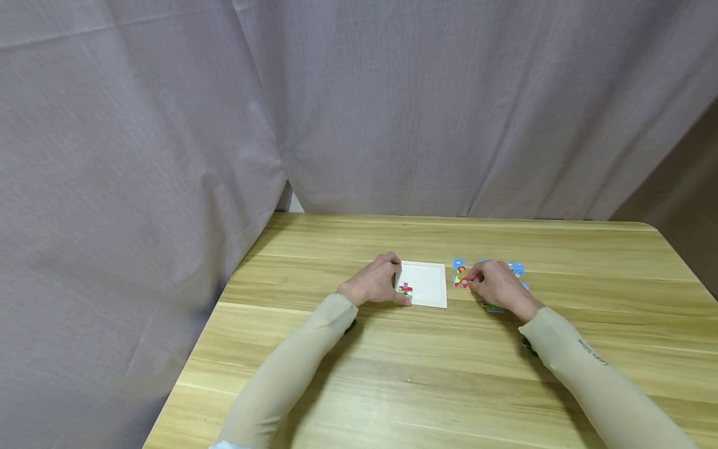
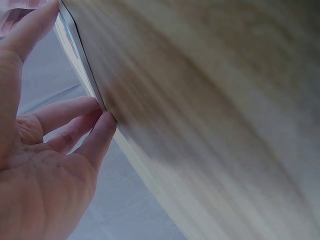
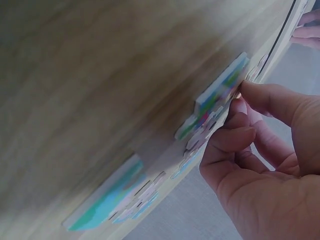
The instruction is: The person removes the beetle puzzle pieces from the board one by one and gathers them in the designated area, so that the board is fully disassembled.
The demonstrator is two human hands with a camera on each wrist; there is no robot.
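My left hand [image 1: 377, 280] holds the white puzzle tray [image 1: 430, 285] by its left side, the thumb at the near corner and the fingers at the far one. One puzzle piece [image 1: 406, 292], pink, red and green, lies in the tray's near-left corner. To the right of the tray, my right hand [image 1: 499, 287] pinches a red and yellow puzzle piece [image 1: 460, 282] at its right edge between thumb and fingertips. Green-edged pieces [image 3: 220, 95] lie flat on the table beside that hand in the right wrist view. The left fingertips [image 2: 102, 120] press against the tray's edge.
A blue puzzle piece [image 1: 459, 263] lies just beyond the pinched one. More blue pieces [image 1: 516, 268] and a dark green piece [image 1: 493, 308] surround the right hand, partly hidden by it. The wooden table [image 1: 415, 386] ends at a grey curtain [image 1: 381, 112].
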